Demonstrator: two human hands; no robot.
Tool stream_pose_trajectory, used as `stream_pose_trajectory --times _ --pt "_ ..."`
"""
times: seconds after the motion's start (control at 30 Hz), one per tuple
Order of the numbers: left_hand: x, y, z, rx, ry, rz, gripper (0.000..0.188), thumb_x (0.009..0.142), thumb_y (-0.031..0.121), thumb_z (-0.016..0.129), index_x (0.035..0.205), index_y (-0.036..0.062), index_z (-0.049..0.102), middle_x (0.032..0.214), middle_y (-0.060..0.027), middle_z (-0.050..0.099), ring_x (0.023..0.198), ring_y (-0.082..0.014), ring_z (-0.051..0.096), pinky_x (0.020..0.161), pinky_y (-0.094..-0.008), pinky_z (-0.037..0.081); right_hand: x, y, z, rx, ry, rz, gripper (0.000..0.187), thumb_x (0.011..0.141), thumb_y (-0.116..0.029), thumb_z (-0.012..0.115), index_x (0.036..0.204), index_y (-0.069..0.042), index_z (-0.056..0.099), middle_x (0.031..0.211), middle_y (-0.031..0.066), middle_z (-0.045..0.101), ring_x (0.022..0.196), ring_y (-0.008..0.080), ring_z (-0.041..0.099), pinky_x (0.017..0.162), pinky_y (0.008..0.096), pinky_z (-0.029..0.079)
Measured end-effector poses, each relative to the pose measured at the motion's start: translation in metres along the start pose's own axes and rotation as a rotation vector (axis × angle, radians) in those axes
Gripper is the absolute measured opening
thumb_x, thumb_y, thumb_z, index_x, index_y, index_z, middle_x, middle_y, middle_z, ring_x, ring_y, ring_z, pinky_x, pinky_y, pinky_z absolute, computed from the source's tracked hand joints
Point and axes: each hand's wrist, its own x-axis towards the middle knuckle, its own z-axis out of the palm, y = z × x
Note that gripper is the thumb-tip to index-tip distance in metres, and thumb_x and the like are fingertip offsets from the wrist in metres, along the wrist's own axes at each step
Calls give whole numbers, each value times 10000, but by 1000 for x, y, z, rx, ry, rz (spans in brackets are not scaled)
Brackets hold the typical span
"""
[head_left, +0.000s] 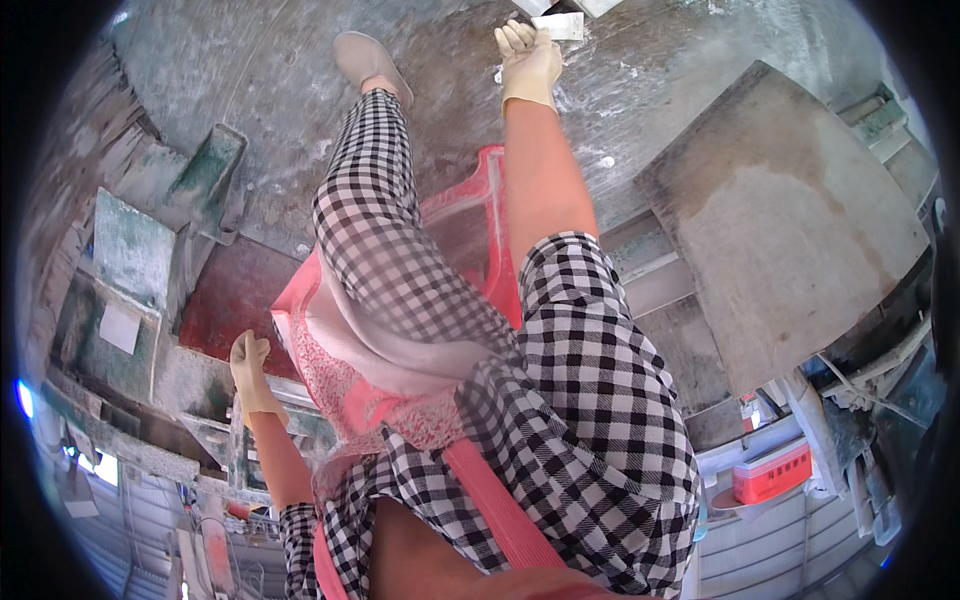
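My right hand, in a pale cream glove, reaches to the top of the view over the grey floor. Its fingers are curled in. A small flat white piece lies against its thumb side; whether the hand grips it is hard to make out. My left hand, gloved alike, hangs low at the left beside a dull red panel. Its fingers bend loosely, with a gap by the thumb, and nothing shows in them. A pink apron hangs from my checked clothes, between the two arms.
Stained green-grey metal bins and frames stand at the left. A large grey board with a brown stain covers much of the right side. Below it sits a red box. My foot in a beige shoe is on the floor ahead.
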Motion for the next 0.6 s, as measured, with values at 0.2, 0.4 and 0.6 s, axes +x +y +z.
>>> stream_pose_trajectory --times 0.2,0.4,0.6 --pt "9 -18 -8 69 64 10 379 929 314 615 1162 15 596 986 -63 607 830 -121 576 782 -263 505 -7 -15 -11 -270 -31 -224 177 1002 -105 442 979 68 415 909 269 630 723 291 673 658 377 630" --pt "8 -16 -3 15 19 49 392 922 317 625 1155 2 597 1009 -65 612 842 -117 577 744 -261 500 -14 -53 -23 -450 -256 -176 118 973 -72 493 956 38 452 896 271 653 751 315 691 706 411 615" --pt "6 -9 -8 46 -12 40 349 931 293 616 1128 5 605 910 -24 636 762 -105 585 683 -229 478 6 -122 -6 -1092 -399 -85 153 968 -128 535 976 23 557 887 174 691 736 216 674 743 334 574"
